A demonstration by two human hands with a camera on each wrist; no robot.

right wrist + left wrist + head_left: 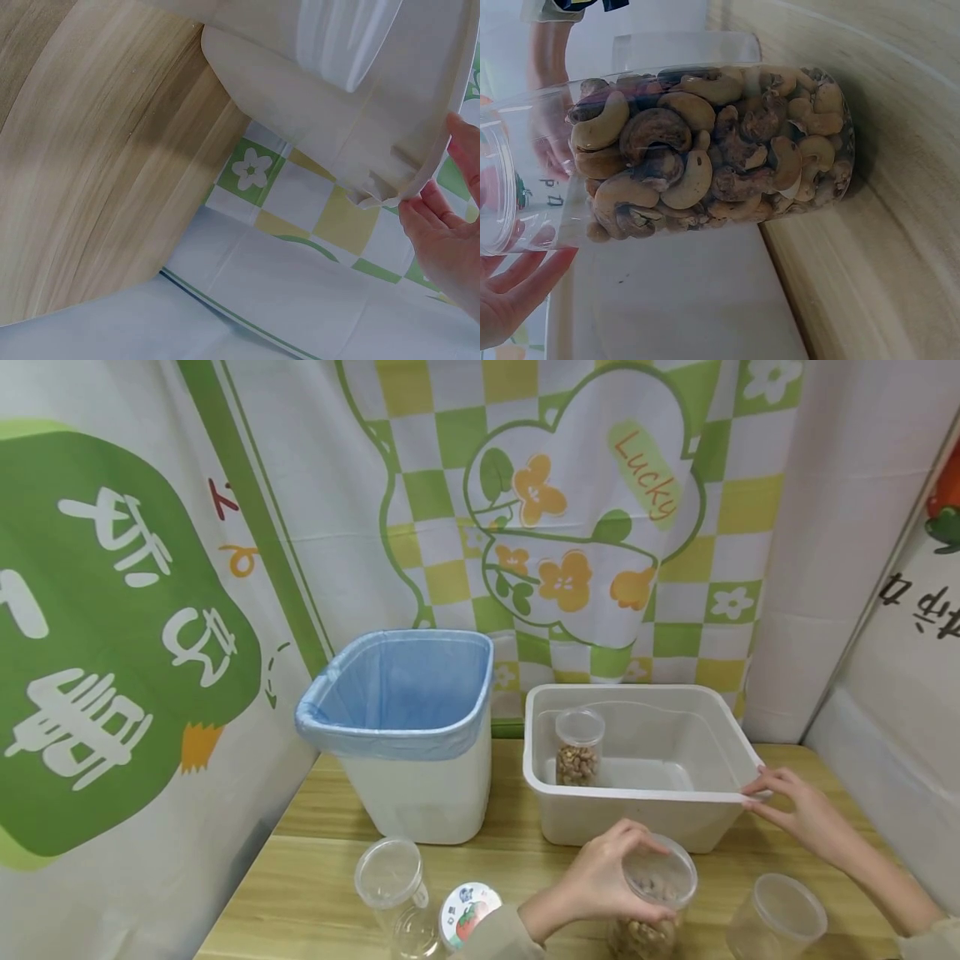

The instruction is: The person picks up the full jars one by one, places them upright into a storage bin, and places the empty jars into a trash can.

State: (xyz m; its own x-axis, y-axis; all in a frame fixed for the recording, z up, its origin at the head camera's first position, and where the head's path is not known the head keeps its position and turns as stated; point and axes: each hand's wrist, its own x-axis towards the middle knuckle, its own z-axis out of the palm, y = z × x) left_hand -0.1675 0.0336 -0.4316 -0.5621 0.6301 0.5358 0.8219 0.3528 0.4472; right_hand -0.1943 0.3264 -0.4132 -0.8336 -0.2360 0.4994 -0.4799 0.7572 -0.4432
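Observation:
My left hand (596, 881) grips a clear plastic jar (645, 935) of cashews near its top. In the left wrist view, shelled pale and brown-skinned cashews (694, 176) fill much of the jar; whether its base touches the table I cannot tell. The right hand (798, 810) pinches the right front corner of a white plastic tub (637, 818), thumb and fingers on either side of its rim (439, 154). Inside the tub, at its left end, stands another clear jar (577, 764) of nuts.
A white bin (427, 793) with a blue liner stands left of the tub. Nearer the front are a clear jar (397, 893), a round lid with a tomato picture (468, 914), and another clear jar (780, 918) at right. A printed curtain (465, 502) hangs behind the wooden table (292, 877).

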